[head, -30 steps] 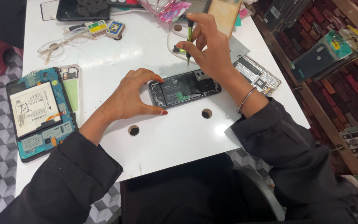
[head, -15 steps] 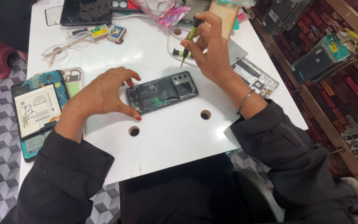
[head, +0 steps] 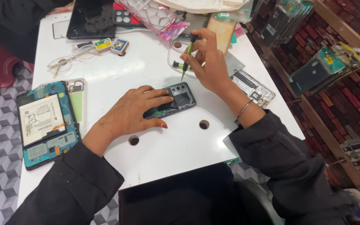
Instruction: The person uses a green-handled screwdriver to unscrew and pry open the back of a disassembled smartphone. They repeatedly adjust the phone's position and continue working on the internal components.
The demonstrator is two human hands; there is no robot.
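Observation:
An opened black smartphone [head: 179, 99] lies on the white table [head: 176, 146], its inner parts showing. My left hand [head: 132, 112] lies flat over the phone's left half, fingers spread, pressing it down. My right hand [head: 207, 62] is raised just behind the phone's right end and grips a thin green-and-black screwdriver [head: 187, 56], tip pointing down toward the phone's top edge. The tip hangs a little above the table, apart from the phone.
An opened tablet [head: 44, 123] with a white battery lies at the table's left edge. Clear glasses [head: 69, 62], small boxes [head: 111, 44], a dark tablet [head: 90, 18], a pink-edged parts tray [head: 151, 14] and a phone frame [head: 253, 87] lie around. Two round holes [head: 204, 124] pierce the table.
My left hand has slid over the phone and now covers its left half. My right hand with the screwdriver has stayed behind the phone. The view has shifted slightly.

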